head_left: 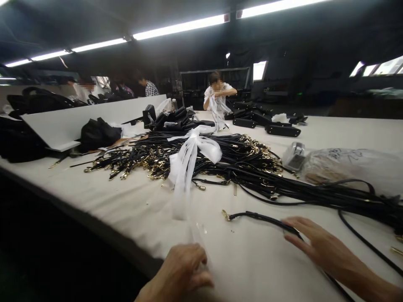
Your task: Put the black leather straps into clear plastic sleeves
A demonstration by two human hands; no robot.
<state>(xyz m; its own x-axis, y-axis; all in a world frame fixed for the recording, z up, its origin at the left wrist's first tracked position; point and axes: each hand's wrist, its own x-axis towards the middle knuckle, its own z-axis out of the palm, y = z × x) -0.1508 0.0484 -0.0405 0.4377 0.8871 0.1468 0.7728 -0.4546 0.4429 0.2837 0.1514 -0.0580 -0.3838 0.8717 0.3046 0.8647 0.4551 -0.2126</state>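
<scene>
My left hand (185,268) is closed at the near edge of the table, pinching the lower end of a thin see-through plastic strip (201,233). Above it, a bunch of white strips (185,167) tied in a knot lies over the pile of black straps (226,155) with gold clasps. At the right, my right hand (317,243) has its thumb and fingers around a single black strap (264,217). That strap's gold clasp (225,215) rests on the table to the left, and its other end runs under my wrist toward the bottom edge.
The cream table (126,205) ends in a dark edge at lower left. A plastic-wrapped bundle (349,165) sits at right. Black bags (176,119) lie farther back beside a white divider (94,111). Across the table a person (217,92) handles white strips.
</scene>
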